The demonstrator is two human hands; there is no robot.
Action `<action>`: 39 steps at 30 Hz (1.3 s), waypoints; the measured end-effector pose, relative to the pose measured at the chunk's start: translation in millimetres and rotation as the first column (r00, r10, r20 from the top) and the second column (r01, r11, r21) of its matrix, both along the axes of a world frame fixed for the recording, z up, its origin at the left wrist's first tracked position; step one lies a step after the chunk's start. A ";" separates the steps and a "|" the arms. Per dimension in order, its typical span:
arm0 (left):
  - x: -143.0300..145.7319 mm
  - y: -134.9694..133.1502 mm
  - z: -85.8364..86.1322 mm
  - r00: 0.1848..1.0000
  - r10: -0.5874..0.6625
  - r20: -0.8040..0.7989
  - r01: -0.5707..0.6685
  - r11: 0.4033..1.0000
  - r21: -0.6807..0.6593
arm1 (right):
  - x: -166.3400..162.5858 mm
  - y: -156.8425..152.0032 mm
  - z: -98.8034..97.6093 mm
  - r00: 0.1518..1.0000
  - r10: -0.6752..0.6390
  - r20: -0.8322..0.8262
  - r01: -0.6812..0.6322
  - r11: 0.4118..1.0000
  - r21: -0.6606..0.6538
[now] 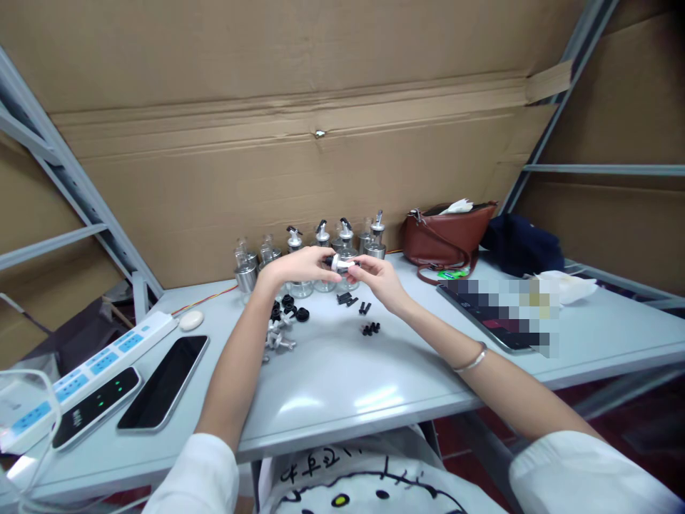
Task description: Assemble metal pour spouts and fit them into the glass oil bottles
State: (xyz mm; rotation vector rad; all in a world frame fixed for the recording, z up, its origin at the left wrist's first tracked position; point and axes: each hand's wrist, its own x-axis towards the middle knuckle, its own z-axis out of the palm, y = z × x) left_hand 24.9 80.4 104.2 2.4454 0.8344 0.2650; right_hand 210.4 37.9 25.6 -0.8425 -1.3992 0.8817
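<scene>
Standing off to the side here. Biggest thing in view is the cardboard wall (267,178) behind the grey bench (332,400). On the bench, right side, there's a brown shoulder bag (447,235). Over on the left are a white power strip (90,368) and a black phone (163,382) lying face up. Along the back stands a row of small glass bottles (376,241) with metal pourer tops.

Both hands are up just in front of that row, meeting in the middle. The left hand (297,265) and right hand (377,278) are each pinched narrow on the same small white-and-metal bit, which looks like a pourer cap (341,263), held above the bench. I can't make out which fingers do what.

On the bench under the hands: black rubber rings (292,308), a little heap of metal spouts (278,337), and some black plugs (370,328) off to the right.

My take is that one hand should just hold steady while the other does the fitting, keeping the parts square so nothing seats crooked. I'd also work low over the bench, since bits that small roll away fast if dropped.
</scene>
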 end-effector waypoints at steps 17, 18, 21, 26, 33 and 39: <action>-85.7 43.4 -5.6 0.799 0.595 0.087 -0.596 0.765 0.243 | 0.4 -1.1 1.4 0.982 -0.131 -0.133 0.132 0.991 0.005; -87.5 43.0 -4.4 0.804 0.588 0.091 -0.590 0.768 0.247 | 0.9 -0.4 1.0 0.982 -0.140 -0.122 0.142 0.990 0.001; -91.1 34.6 5.9 0.810 0.575 0.112 -0.583 0.770 0.261 | 3.0 2.1 -0.3 0.978 -0.194 -0.080 0.196 0.981 0.015; -82.1 -4.5 32.8 0.810 0.521 0.268 -0.586 0.717 0.378 | 4.6 2.6 0.8 0.965 -0.254 -0.059 0.257 0.965 0.051; -50.6 -47.2 44.9 0.921 0.317 0.227 -0.382 0.852 0.358 | 1.0 -5.3 5.5 0.982 -0.172 -0.071 0.175 0.984 0.037; -18.5 -47.0 36.6 0.995 0.090 -0.033 -0.085 0.988 0.130 | -2.5 -8.2 4.0 0.987 -0.138 -0.083 0.142 0.988 0.052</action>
